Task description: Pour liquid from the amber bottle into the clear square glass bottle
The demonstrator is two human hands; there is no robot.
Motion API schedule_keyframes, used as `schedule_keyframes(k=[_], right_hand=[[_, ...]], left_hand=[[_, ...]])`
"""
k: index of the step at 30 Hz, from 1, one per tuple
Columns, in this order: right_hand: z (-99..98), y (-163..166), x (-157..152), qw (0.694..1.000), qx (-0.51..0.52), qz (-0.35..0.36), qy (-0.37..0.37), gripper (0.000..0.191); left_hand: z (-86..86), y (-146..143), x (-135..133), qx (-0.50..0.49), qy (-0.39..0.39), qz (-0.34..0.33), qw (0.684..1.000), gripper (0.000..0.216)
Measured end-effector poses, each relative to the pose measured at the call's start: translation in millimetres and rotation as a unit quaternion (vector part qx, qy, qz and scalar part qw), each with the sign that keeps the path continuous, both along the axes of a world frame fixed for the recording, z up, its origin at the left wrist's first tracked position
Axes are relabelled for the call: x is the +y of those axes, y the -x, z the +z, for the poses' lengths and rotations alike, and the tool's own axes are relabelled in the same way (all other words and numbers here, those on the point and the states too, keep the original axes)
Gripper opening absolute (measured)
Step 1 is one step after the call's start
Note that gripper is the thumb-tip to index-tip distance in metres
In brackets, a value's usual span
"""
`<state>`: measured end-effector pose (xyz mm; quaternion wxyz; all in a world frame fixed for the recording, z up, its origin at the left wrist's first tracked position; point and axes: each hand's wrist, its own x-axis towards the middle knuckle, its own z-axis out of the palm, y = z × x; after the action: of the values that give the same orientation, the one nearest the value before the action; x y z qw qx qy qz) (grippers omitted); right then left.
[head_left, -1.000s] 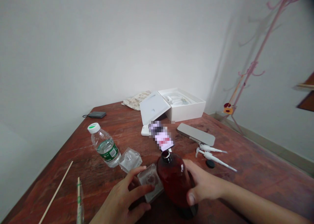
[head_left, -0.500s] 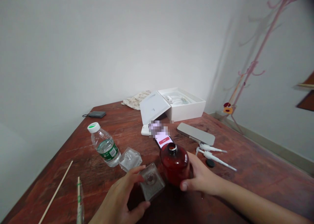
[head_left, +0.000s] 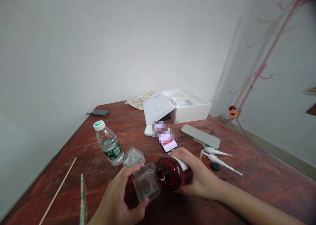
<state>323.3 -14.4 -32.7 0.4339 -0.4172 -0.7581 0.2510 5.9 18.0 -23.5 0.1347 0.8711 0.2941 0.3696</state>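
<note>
Bottle (head_left: 171, 173) | tilted within right grip (head_left: 199, 176), clamped around it | clear container (head_left: 147, 182) within left grip (head_left: 120, 192), pinched

Capped water bottle (head_left: 111, 151) upright at left, green-labelled, wooden stick (head_left: 59, 190) near plastic-wrapped chopsticks (head_left: 82, 198), dark grey strapped device (head_left: 101, 113) toward far left corner, lit phone (head_left: 170, 146) before opened white box (head_left: 192, 113), patterned cloth (head_left: 138, 100) behind, pink coat rack (head_left: 277, 40) standing right.

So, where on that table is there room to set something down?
Bare tabletop shows between the dark gadget, the water bottle and the white lid; another stretch lies right of the white pumps. It's crowded front and middle, where the left hand holds a clear container beside the right hand's brown bottle.
</note>
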Motion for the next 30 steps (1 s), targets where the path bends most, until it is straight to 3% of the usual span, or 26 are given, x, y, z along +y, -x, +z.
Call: schedule_keyframes(k=[8, 18, 30], right_hand=[[1.4, -3.0, -1.4, 0.997, -0.066, -0.033, -0.003, 0.08], [-8.2, -1.8, -3.3, 0.987, -0.138, -0.078, -0.018, 0.083], [-14.5, -8.3, -5.7, 0.977, -0.183, -0.104, -0.021, 0.077]], left_hand=[[6.2, -5.0, -3.1, -0.036, -0.02, -0.029, 0.999, 0.064], [-1.6, -2.5, -6.4, 0.009, -0.016, -0.038, 0.999, 0.079], [6.0, -2.7, -3.5, 0.022, 0.058, -0.071, 0.995, 0.066]])
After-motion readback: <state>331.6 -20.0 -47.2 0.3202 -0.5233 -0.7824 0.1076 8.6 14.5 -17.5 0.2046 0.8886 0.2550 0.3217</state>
